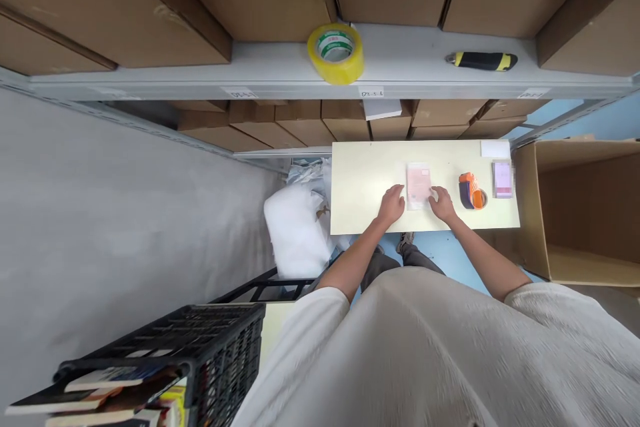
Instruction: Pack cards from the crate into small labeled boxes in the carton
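A pink, flat rectangular item [419, 185], like a thin book or packet, lies on the pale table with a whitish, see-through margin around it. My left hand [391, 205] rests just left of it, fingers slightly bent and apart, holding nothing. On the other side, my right hand [442, 204] has its fingertips at the item's right edge, thumb and fingers apart; whether they press on it is too small to tell. Right of that hand sits an orange and dark tape dispenser [471, 191]. A phone [503, 179] with a lit screen lies farther right.
Above the table [355, 190], a grey shelf [410, 57] carries boxes, a yellow tape roll [336, 53] and a utility knife [481, 61]. An open carton [590, 207] stands right. White wrapping material [297, 230] and a black crate [227, 353] of books are left.
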`<state>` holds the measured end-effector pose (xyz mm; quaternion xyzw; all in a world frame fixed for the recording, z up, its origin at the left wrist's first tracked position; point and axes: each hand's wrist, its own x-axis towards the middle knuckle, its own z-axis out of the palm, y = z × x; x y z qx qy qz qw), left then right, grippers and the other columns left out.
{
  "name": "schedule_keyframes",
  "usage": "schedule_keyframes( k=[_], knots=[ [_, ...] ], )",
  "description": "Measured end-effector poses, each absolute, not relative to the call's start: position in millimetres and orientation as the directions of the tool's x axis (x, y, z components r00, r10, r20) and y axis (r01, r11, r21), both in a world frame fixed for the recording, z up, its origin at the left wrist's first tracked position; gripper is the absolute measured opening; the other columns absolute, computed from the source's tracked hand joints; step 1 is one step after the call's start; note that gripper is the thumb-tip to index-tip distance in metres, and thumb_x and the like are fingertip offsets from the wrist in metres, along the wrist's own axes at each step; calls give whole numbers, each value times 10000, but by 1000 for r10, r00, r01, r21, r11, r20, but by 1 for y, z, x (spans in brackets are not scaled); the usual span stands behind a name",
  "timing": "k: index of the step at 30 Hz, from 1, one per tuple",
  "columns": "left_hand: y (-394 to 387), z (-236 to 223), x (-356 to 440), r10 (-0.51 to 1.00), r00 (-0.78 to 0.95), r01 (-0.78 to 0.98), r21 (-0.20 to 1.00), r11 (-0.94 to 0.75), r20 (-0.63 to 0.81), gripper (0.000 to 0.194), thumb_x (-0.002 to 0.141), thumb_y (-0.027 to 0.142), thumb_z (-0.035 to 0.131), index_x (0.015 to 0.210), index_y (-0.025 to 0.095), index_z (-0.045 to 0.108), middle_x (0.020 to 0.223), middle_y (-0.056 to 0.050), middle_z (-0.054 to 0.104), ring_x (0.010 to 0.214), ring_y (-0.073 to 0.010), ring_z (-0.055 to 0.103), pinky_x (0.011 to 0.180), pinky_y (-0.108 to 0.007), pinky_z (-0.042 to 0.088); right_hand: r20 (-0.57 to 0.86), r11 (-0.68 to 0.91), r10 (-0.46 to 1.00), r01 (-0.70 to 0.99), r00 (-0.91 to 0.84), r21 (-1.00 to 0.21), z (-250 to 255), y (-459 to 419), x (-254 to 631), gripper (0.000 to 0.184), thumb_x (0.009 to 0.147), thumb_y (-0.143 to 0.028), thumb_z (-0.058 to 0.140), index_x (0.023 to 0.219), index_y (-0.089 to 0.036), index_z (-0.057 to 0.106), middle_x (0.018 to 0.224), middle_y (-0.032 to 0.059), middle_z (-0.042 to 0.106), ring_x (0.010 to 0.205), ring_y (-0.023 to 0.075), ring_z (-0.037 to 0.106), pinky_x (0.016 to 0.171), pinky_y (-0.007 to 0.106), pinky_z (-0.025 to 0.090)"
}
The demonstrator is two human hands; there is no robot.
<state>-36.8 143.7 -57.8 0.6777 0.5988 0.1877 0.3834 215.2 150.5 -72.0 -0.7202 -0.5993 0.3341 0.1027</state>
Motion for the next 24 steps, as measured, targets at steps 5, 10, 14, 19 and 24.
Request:
schedule_keyframes(
  k=[5, 10, 14, 19, 24],
  knots=[
    [144, -68, -4, 905, 236, 674, 730, 109, -353, 621, 1032, 185, 525, 1652, 163, 503, 1699, -168, 546, 1599, -332, 491, 1343, -520, 393, -469, -448, 875, 577, 123, -683, -80, 160, 208, 602, 916, -378, 599, 1480, -173, 644, 1510, 179, 678, 1313, 332, 682, 1195, 508, 521],
    [143, -73, 0, 858, 268, 700, 701, 138, -437, 696, 1005, 222, 606, 1683, 162, 462, 1740, -169, 501, 1615, -343, 473, 1354, -496, 365, -569, -616, 787, 355, 238, -703, -73, 169, 195, 617, 831, -348, 691, 1424, -177, 670, 1435, 158, 725, 1310, 303, 684, 1165, 434, 528],
    [142, -73, -1, 852, 279, 703, 698, 134, -444, 691, 992, 240, 622, 1670, 187, 497, 1745, -148, 498, 1604, -336, 482, 1344, -491, 381, -601, -678, 729, 224, 326, -701, -64, 176, 190, 578, 798, -385, 732, 1339, -184, 701, 1240, 122, 768, 1141, 290, 727, 1029, 401, 586],
    [146, -68, -13, 892, 197, 711, 686, 155, -406, 495, 929, 97, 592, 1383, 195, 764, 1606, -148, 618, 1471, -344, 602, 1279, -485, 462, -558, -626, 764, 167, 324, -762, -52, 183, 168, 442, 802, -383, 674, 1214, -225, 711, 1002, 29, 726, 932, 230, 734, 888, 361, 605],
    [153, -59, -45, 934, -65, 485, 807, 336, -350, 365, 1022, 135, 490, 1237, 214, 774, 1249, -114, 781, 1212, -255, 734, 1129, -403, 563, -577, -602, 791, 87, 205, -794, -53, 183, 139, 379, 821, -331, 665, 1190, -246, 691, 989, 11, 715, 818, 182, 738, 833, 337, 608]
  ],
)
